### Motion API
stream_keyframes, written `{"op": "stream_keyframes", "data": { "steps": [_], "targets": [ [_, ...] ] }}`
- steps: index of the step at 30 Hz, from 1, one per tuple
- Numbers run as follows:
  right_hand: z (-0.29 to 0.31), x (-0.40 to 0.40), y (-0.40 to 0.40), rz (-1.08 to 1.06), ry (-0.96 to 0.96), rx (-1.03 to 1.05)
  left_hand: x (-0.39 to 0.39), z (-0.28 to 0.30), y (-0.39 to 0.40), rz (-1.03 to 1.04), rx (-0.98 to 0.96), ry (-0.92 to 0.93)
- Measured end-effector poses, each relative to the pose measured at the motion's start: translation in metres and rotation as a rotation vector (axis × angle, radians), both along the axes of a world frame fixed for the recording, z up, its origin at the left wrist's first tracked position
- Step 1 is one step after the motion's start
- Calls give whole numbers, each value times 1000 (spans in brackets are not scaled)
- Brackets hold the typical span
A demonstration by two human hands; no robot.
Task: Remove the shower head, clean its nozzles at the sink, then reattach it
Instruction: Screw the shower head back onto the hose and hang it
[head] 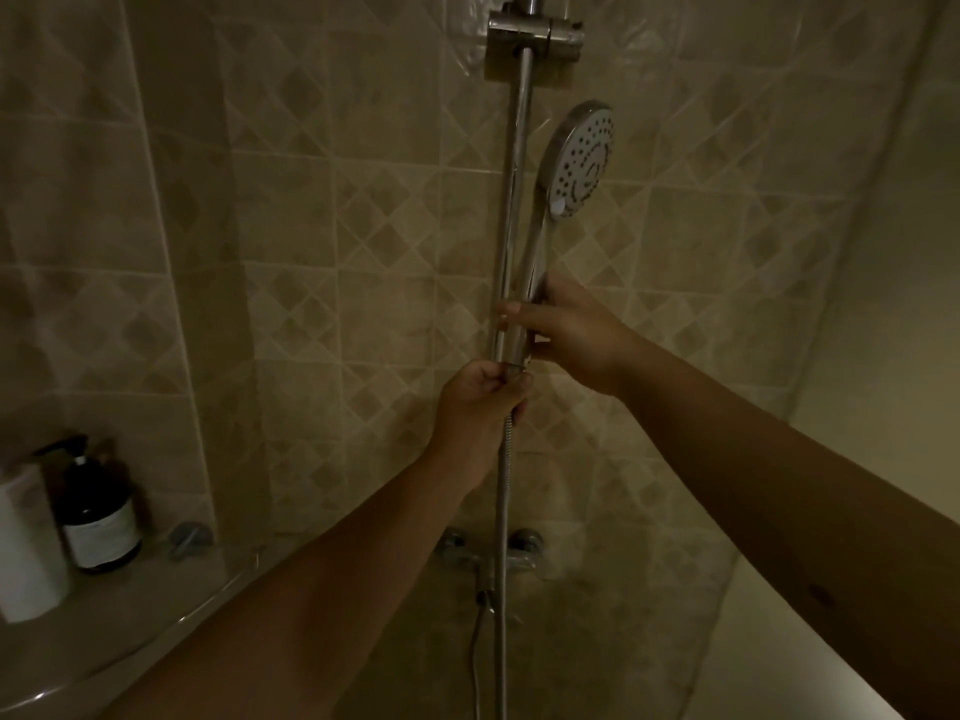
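A chrome hand shower head [581, 159] with a white nozzle face stands upright beside the vertical slide rail [517, 200], its face turned right. My right hand [569, 332] grips the lower part of its handle, thumb across the front. Just below, my left hand [475, 405] is curled round the nut where the metal hose [501, 511] joins the handle. The hose hangs straight down from that hand. The empty chrome holder bracket [535, 33] sits high on the rail.
Tiled wall behind. A chrome mixer tap [491, 556] is mounted low on the wall. On a ledge at the left stand a dark pump bottle [98, 517] and a white bottle [26, 543]. A clear shower curtain hangs at right.
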State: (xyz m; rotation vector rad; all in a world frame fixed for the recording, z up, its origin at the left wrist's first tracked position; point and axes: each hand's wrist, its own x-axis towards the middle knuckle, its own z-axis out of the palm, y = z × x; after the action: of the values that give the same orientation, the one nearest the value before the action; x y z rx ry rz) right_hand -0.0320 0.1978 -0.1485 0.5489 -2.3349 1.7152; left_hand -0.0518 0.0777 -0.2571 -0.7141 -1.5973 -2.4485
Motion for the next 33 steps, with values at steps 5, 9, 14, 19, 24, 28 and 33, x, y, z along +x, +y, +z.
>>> {"op": "stream_keyframes", "data": {
  "steps": [5,9,14,19,24,28,33],
  "targets": [
    [3,3,4,-72,60,56,0,1,1,19,-15,-16],
    [0,3,-4,-159,100,89,3,0,3,2,18,-34],
    [3,6,-6,-6,26,-32,11,7,0,-16,17,-42],
    [3,5,-10,-151,120,3,14,7,-2,63,2,-24],
    [1,4,-11,35,17,-34,14,7,-6,29,45,-74],
    [1,3,-10,-58,83,-33,13,5,-9,67,35,-81],
    [-2,4,-16,-60,89,25,16,6,-10,25,32,-73]
  ]
}}
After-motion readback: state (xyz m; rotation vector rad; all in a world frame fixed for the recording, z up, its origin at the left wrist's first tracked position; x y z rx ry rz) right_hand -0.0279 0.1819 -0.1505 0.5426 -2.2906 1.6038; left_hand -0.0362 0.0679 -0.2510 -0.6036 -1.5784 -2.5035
